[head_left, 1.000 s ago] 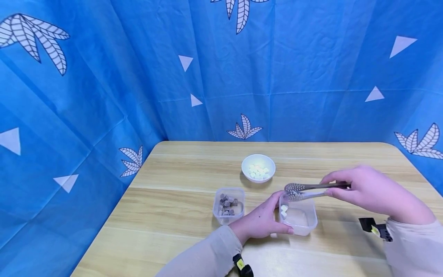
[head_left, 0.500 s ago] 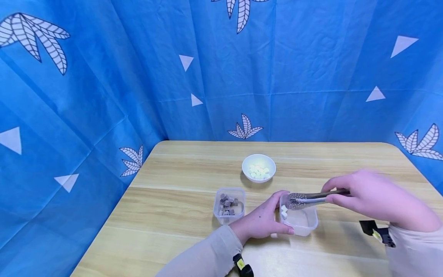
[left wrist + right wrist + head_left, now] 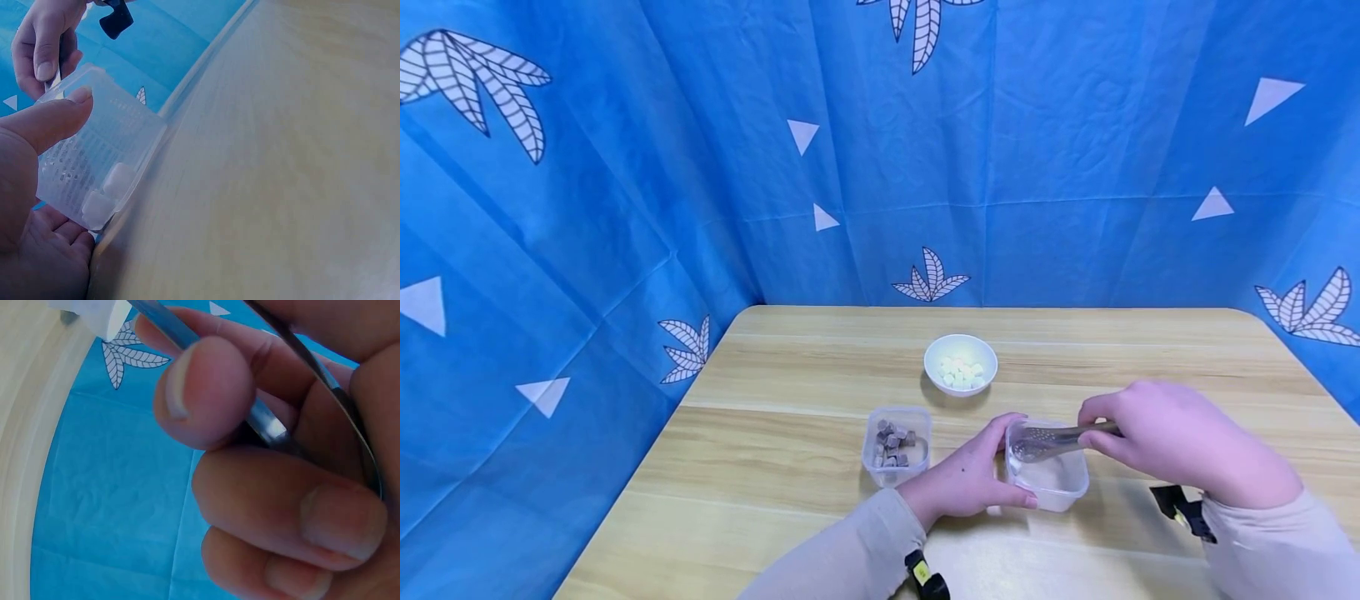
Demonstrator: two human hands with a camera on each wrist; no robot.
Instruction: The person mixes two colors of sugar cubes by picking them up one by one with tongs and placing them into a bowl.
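My left hand [image 3: 966,479] grips the left side of a small clear plastic box [image 3: 1049,483] on the wooden table; in the left wrist view the thumb [image 3: 53,119] lies over the box's rim [image 3: 112,134] and two white cubes [image 3: 109,190] sit inside. My right hand [image 3: 1172,437] holds metal tongs [image 3: 1052,439] whose perforated tips dip into that box. The right wrist view shows fingers [image 3: 262,506] curled round the tongs' arms [image 3: 275,434]. Whether the tips hold a cube is hidden.
A white bowl [image 3: 960,364] of white cubes stands farther back at the table's middle. A second clear box [image 3: 896,445] with brown cubes sits left of my left hand. Blue patterned cloth walls surround the table [image 3: 790,375].
My right hand has moved down and left, lowering the tongs from above the clear box into it. The left hand has stayed on the box.
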